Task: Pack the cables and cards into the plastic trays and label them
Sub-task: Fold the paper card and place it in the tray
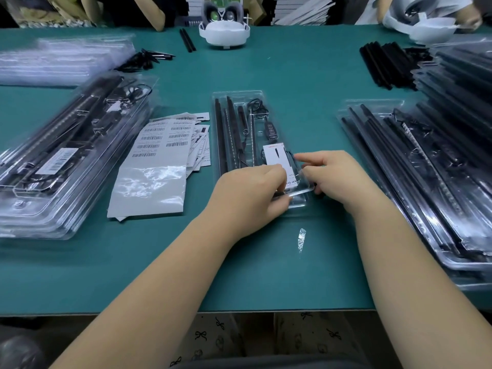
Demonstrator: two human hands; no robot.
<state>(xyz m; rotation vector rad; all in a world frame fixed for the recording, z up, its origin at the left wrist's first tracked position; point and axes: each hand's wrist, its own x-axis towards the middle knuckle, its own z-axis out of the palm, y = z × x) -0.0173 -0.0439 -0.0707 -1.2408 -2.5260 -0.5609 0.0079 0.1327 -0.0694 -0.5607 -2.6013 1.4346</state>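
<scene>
A clear plastic tray (241, 95) lies lengthwise at the table's centre, holding black light strips (226, 134), a coiled cable (256, 105) and a small remote (269, 129). A white card (275, 154) sits in the tray's near end. My left hand (247, 194) pinches the card's near edge with curled fingers over the tray's near end. My right hand (335, 174) grips the tray's near right corner, forefinger pointing left over the card. The tray's near edge is partly hidden by both hands.
A stack of packed, labelled trays (61, 155) lies at left, with barcode label sheets (157, 166) and loose cards (201, 139) beside it. Filled trays (426, 166) pile up at right, black strips (386, 62) behind them. A white headset (225, 33) stands at the back. A scrap of film (302, 238) lies nearby.
</scene>
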